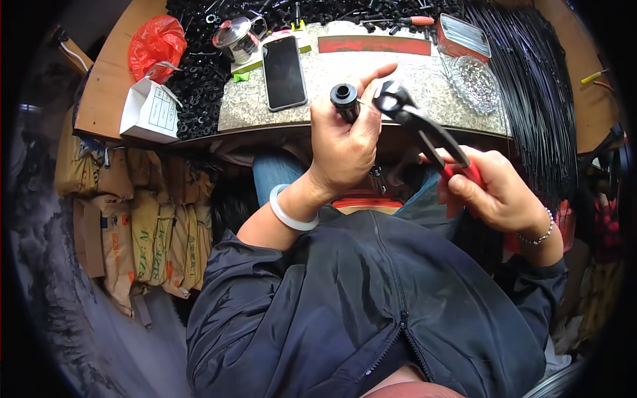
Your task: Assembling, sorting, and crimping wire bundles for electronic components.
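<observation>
A small black tubular part point(344, 96), its round hollow end facing up, is gripped in my left hand point(345, 152) above the table's near edge. One finger of that hand points away to the upper right. My right hand point(494, 189) is closed around the red handles of a pair of pincers point(434, 129). The dark pincer head is beside my left fingers, slightly blurred, just right of the black part. A thin pale sliver shows between the part and the pincer head; whether the jaws touch it I cannot tell.
On the light work board point(398, 79) lie a phone point(284, 73) and a red strip point(373, 44). A glass dish point(474, 83) holds small metal pieces beside a box of pins point(462, 36). Long black strands point(524, 86) hang at right; black parts point(199, 99) heap at left near a white box point(149, 109).
</observation>
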`<action>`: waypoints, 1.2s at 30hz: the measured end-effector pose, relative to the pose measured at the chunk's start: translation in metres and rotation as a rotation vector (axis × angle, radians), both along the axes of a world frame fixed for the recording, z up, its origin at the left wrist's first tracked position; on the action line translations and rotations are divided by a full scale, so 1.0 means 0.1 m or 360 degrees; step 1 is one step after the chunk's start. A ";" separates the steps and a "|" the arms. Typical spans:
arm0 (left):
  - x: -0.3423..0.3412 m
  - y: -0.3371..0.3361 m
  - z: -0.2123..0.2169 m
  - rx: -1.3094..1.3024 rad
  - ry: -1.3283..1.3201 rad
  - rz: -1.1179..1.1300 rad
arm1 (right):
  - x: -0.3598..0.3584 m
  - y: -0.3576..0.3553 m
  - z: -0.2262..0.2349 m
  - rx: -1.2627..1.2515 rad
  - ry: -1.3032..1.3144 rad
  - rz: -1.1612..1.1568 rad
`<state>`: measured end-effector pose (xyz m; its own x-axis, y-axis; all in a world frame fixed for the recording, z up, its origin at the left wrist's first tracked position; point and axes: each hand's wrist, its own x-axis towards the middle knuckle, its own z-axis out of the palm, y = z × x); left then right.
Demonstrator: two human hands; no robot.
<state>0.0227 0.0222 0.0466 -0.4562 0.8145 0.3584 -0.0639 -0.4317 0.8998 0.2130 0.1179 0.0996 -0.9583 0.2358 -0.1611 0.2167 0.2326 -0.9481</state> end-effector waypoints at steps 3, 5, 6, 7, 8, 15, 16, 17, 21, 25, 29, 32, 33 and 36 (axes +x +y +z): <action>0.03 0.01 0.06 -0.0097 0.0048 0.0113 | -0.06 0.05 0.13 0.0286 -0.0265 0.0135; 0.04 0.02 0.03 -0.0044 0.0059 0.0144 | -0.07 0.04 0.13 0.0380 -0.0165 0.0124; 0.04 0.03 0.03 -0.0030 0.0111 0.0150 | -0.06 0.03 0.15 0.0409 -0.0209 0.0098; 0.04 0.03 0.02 -0.0016 0.0164 0.0156 | -0.05 0.03 0.18 0.0438 -0.0253 0.0073; 0.04 0.02 0.04 -0.0020 0.0163 0.0160 | -0.07 0.01 0.23 0.0382 -0.0236 0.0016; 0.03 -0.04 0.14 -0.0071 0.0162 0.0208 | -0.08 0.00 0.34 0.0305 -0.0102 0.0093; 0.03 -0.04 0.14 -0.0103 0.0182 0.0206 | -0.10 0.00 0.40 0.0357 -0.0196 0.0124; 0.03 -0.04 0.13 -0.0102 0.0181 0.0205 | -0.11 0.00 0.45 0.0409 -0.0292 0.0156; 0.01 -0.03 0.05 -0.0030 0.0271 0.0259 | -0.11 0.02 0.56 0.0392 -0.0326 0.0119; -0.02 -0.05 0.08 -0.0193 0.0670 0.0367 | -0.15 0.05 0.67 0.0182 -0.0616 0.0098; 0.00 -0.02 0.16 -0.0171 0.0459 0.0302 | -0.12 0.05 0.52 -0.0036 -0.0560 0.0094; 0.04 -0.06 0.25 -0.0122 0.0232 0.0196 | -0.10 0.04 0.19 0.0029 -0.0164 0.0122; 0.04 -0.06 0.28 -0.0177 0.0142 0.0160 | -0.11 0.03 0.14 0.0154 -0.0049 0.0195; 0.03 -0.06 0.28 -0.0129 0.0098 0.0113 | -0.14 0.01 0.32 0.0159 -0.0187 0.0143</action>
